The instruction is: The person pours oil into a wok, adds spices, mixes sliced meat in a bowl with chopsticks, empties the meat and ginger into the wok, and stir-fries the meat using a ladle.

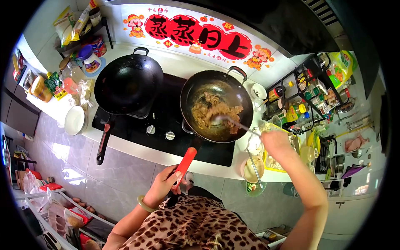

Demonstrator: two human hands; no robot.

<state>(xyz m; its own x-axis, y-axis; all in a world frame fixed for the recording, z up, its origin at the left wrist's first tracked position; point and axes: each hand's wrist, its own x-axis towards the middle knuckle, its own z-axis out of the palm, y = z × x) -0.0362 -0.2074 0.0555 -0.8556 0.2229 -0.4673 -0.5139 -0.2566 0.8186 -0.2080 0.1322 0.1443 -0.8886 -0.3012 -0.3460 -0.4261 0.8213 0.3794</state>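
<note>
My left hand (167,183) is closed around the red handle (186,163) of a dark wok (187,98) on the right side of the stove. Browned sliced meat (208,109) lies in the wok with some liquid. My right hand (276,143) grips a long metal utensil (241,125), whose blurred head is down among the meat; whether it is a ladle or a spatula I cannot tell. A second black wok (129,83), with nothing visible in it, rests on the left burner, its handle pointing toward me.
A white bowl (76,120) stands at the counter's left end. Right of the stove are a pale bowl (252,169) with a metal utensil across it and a yellow-rimmed tray (275,165). A black rack (287,83) holds several bottles. The range hood (275,25) hangs above.
</note>
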